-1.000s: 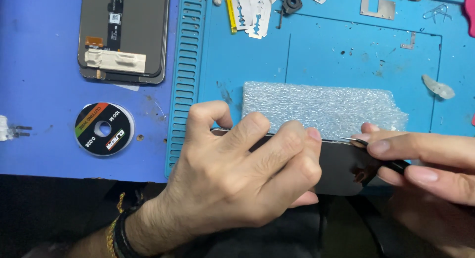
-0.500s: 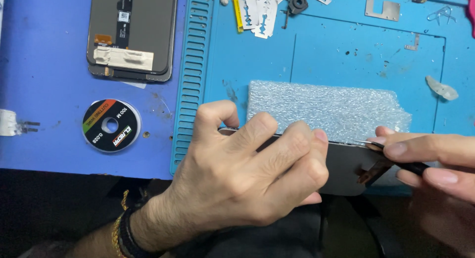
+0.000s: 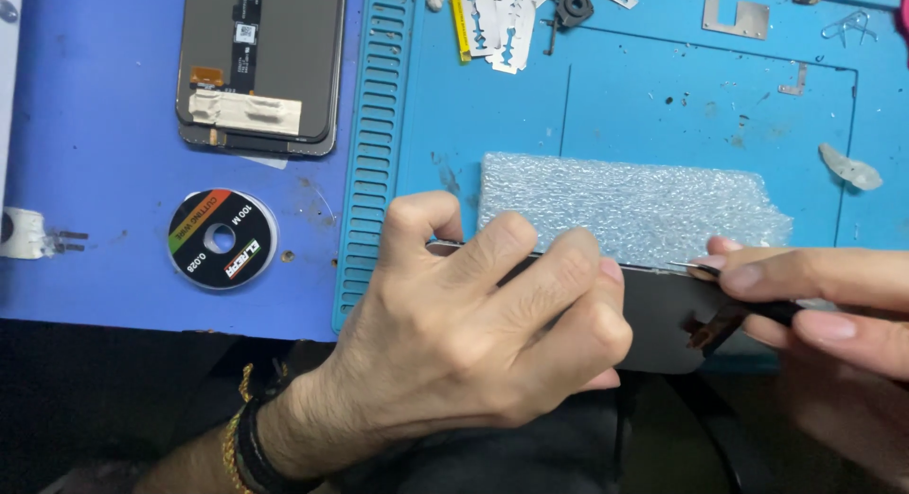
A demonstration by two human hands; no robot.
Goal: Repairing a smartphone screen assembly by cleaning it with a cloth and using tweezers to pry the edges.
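Bare room is left mid-mat on the blue silicone work mat (image 3: pixel 663 106). At its near edge, the dark flat phone screen panel (image 3: pixel 663 314) is pressed under the left hand (image 3: pixel 473 333), fingers curled over its far edge; a thin metal blade (image 3: pixel 696 267) is pinched at the panel's right end by the right hand (image 3: pixel 824 300).

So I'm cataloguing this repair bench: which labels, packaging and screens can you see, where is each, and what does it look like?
Spare screen panel: top left on the blue surface, dark rectangle lying back up, with a small white sticker and tan tape.
Round spool label: left, black disc with red, orange and green stripes.
Bubble wrap: centre of the blue mat, whitish rectangle.
Dark screen: under left hand and right hand, at the mat's front edge.
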